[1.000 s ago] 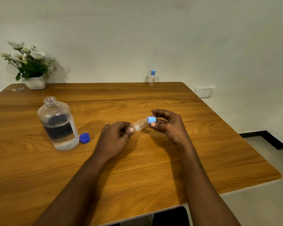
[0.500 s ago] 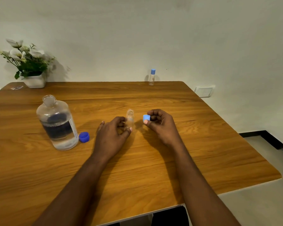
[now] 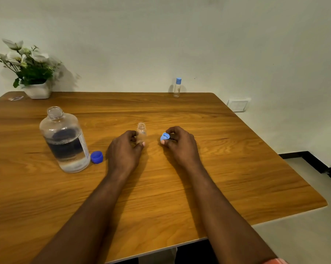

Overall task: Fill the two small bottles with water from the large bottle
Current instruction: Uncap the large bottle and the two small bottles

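Both busy: left hand grips the small bottle, upright and uncapped, mid bench; right hand pinches its cap. Large bottle stands open toward the left edge, nearer the left hand. Second small bottle capped, far edge.

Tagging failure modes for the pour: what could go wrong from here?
1. The small bottle has a far narrower mouth than the large bottle, so water may spill onto the table.
2. The left hand has its grip low on the small bottle, which could tip.
3. The right hand pinches the cap, so lifting the large bottle may be awkward.
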